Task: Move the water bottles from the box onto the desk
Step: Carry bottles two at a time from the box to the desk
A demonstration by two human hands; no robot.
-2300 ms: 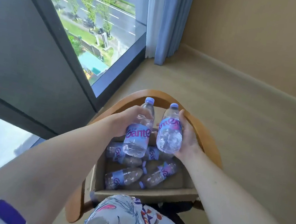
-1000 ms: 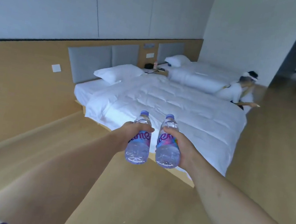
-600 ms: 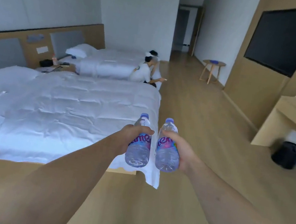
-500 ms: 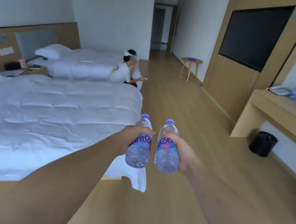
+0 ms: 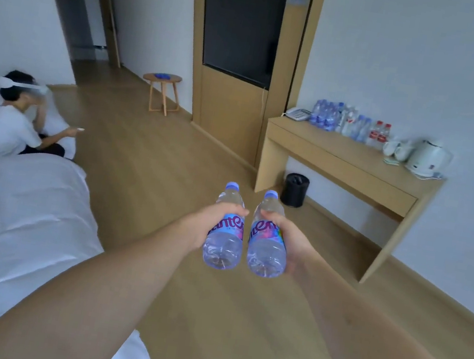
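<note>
head view: left hand [image 5: 206, 225] and right hand [image 5: 292, 244] each gripped a bottle; bottles [image 5: 246, 243] nearly touching, knock or slip judged possible before desk [image 5: 341, 161].

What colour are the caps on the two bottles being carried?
Pale blue-purple, on the left bottle and the right bottle, seen in the head view.

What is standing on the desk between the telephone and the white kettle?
In the head view, on the desk, between the telephone and the kettle: blue-capped water bottles, two red-labelled bottles, then white cups.
</note>
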